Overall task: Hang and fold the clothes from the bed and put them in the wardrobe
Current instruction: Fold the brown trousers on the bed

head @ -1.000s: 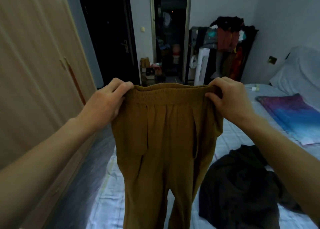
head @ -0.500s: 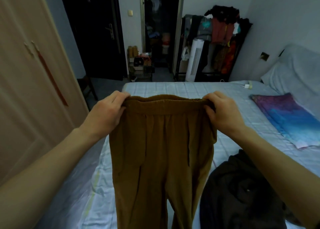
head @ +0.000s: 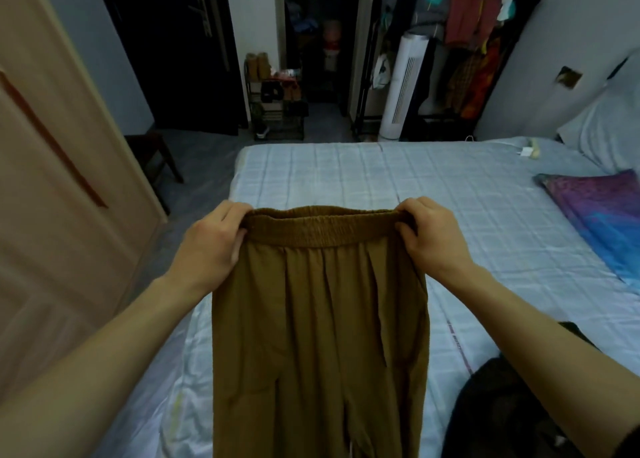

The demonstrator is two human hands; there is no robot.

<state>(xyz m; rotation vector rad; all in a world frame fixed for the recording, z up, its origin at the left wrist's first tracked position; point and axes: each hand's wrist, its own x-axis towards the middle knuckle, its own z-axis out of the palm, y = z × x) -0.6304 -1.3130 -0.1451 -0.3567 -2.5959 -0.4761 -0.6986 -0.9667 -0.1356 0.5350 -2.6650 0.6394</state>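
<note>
Fingers of the left hand and right hand curl over the waistband, pinching the 2 corners of the brown trousers, which hang spread between them. Folding seems in hand; laying them flat likely comes next. Bare bed lies beyond the fingers; a dark garment crowds below the right hand.

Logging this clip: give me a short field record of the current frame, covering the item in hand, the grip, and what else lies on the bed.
item: brown trousers, held up spread, legs hanging out of frame
left hand: grips the waistband's left end
right hand: grips the waistband's right end
below: bed
also on bed: crumpled dark garment, near right; flat purple-blue cloth, far right
wardrobe: at left
</note>
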